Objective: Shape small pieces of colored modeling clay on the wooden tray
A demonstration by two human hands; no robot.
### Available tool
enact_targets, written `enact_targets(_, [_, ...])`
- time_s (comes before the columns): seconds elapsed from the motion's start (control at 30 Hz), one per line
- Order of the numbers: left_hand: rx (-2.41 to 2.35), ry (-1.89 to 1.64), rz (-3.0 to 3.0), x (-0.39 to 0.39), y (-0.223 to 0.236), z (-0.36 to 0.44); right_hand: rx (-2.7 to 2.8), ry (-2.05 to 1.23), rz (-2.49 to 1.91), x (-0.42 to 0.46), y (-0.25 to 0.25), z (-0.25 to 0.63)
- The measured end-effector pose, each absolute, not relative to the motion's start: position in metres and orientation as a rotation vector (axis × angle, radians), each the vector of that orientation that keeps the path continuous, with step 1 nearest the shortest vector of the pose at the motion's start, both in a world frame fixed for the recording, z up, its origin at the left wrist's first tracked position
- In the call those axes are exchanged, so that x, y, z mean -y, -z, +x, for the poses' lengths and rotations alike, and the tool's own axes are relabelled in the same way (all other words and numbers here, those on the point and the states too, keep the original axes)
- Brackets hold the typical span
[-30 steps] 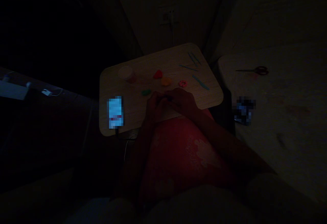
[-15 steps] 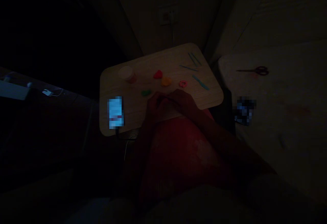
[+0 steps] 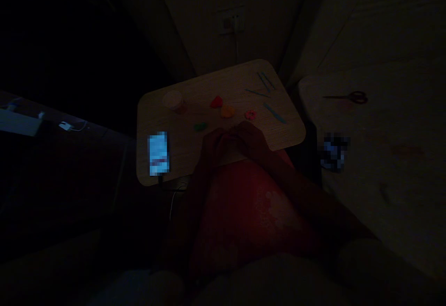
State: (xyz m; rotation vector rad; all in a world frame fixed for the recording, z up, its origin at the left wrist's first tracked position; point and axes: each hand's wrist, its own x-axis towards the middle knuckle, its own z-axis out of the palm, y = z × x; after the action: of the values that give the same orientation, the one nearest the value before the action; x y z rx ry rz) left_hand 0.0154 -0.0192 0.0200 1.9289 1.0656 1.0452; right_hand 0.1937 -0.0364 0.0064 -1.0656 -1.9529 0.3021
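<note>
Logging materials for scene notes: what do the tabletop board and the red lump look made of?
The tabletop board looks like wood-grain laminate or veneer: fine linear grain, smooth, low sheen. The red lump looks like matte modelling clay, given its soft, hand-shaped outline, though the dim light leaves that open.

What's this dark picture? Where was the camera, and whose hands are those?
A small camera is worn on a person's head, so this picture shows what they see when looking down. The room is dim. Those are the person's own hands: the left hand and right hand are pressed together at a wooden board. I can't see whether they hold anything. On the board are red, orange and green lumps that look like modelling clay, a pink flower shape, thin teal tools, a clear cup and a glowing phone. Scissors lie on a pale surface nearby.
</note>
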Motion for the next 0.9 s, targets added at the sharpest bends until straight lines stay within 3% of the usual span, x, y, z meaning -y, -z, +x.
enact_targets(0.2, [-1.017, -1.133, 1.893, 0.018, -0.016, 0.016, 1.805, -0.289, -1.064, 0.031, -0.004, 0.197])
enact_targets(0.33, [-1.22, -1.37, 1.606, 0.012, -0.004, 0.011, 1.342, -0.184, -1.184, 0.026, -0.001, 0.205])
enact_targets(0.53, [-1.216, -1.34, 1.657, 0.01, -0.001, 0.014, 1.609, -0.35, -1.161, 0.027, 0.001, 0.205])
enact_targets(0.9, [-1.28, -1.372, 1.502, 0.008, -0.003, 0.012, 1.434, -0.358, -1.104, 0.025, -0.011, 0.207])
